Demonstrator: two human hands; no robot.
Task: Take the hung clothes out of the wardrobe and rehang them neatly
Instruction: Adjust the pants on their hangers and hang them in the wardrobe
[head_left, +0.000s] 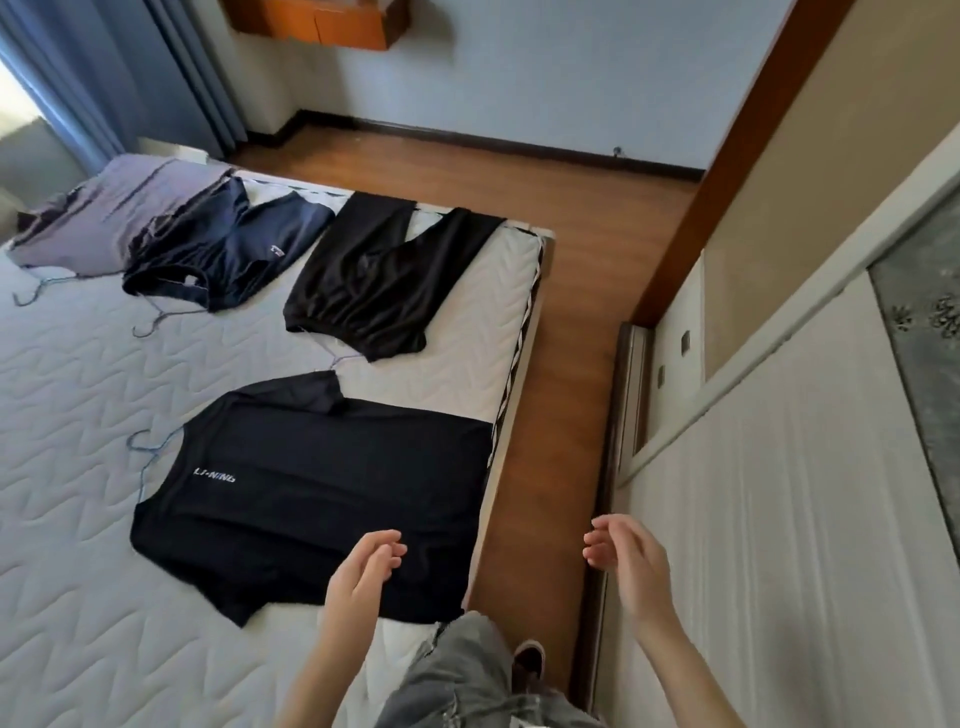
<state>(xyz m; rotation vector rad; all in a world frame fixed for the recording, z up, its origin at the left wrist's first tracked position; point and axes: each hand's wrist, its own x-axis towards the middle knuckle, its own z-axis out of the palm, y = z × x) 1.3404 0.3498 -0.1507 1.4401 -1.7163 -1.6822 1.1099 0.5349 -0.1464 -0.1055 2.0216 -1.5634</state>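
Now left hand (363, 574) and right hand (628, 561) hang empty; rough grabs could crumple the soft black T-shirt (311, 493) at ten o'clock.

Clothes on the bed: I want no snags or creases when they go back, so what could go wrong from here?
The hook of the trousers lies right by the sleeve of the T-shirt and may catch it when lifted. The navy shirt overlaps the lilac top, so pulling one could drag the other. The T-shirt reaches the edge of the mattress and might slide off if tugged.
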